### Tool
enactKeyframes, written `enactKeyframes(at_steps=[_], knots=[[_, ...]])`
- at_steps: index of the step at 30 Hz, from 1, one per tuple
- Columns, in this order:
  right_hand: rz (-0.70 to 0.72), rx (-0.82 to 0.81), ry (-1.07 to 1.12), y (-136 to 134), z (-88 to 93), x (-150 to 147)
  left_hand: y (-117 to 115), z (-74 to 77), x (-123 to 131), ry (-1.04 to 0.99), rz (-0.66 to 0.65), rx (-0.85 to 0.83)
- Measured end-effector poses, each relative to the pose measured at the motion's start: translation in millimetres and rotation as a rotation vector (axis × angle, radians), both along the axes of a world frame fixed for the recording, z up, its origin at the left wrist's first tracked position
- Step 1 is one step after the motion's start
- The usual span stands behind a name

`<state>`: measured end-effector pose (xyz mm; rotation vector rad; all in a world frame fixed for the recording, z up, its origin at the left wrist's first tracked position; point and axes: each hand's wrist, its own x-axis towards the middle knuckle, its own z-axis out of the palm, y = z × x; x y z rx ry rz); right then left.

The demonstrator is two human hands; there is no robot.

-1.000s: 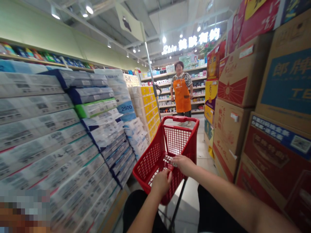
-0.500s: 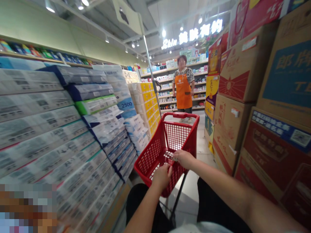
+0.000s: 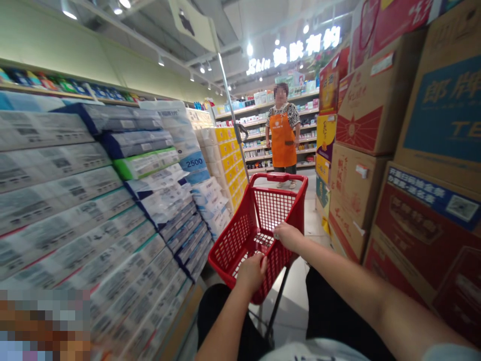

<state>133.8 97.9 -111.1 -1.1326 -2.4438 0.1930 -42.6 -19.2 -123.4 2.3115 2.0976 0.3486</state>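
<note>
A red plastic shopping cart (image 3: 222, 273) with a slatted basket and dark metal legs stands right in front of me. I see nothing inside the basket. My left hand (image 3: 251, 275) is closed over the near rim, its fingers curled inward. Farther forward, my right hand (image 3: 288, 236) is closed on the basket's right rim, and something small and shiny, perhaps a ring, shows at its fingers. At the cart's far end is a raised red handle bar (image 3: 278, 177).
Stacked tissue packs (image 3: 56, 195) line my left, with yellow-and-white packs (image 3: 231, 158) beyond. Cardboard cartons (image 3: 361, 185) are piled on the right. A person in an orange apron (image 3: 283, 138) stands ahead, before stocked shelves (image 3: 257, 133). A metal sign pole (image 3: 229, 95) rises beside the aisle.
My right hand has slid slightly forward and right along the rim. My left hand stays on the near rim. The view has shifted slightly.
</note>
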Motion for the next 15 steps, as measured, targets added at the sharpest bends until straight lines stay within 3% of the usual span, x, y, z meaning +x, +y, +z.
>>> enactKeyframes(at_steps=[9,15], knots=[[0.039,0.069,0.072,-30,-12.6,-16,-14,7.2,-11,0.03,-0.022,-0.025],[0.077,0.082,0.058,-32,-10.2,-13,-2,-1.4,7,0.162,0.044,-0.023]])
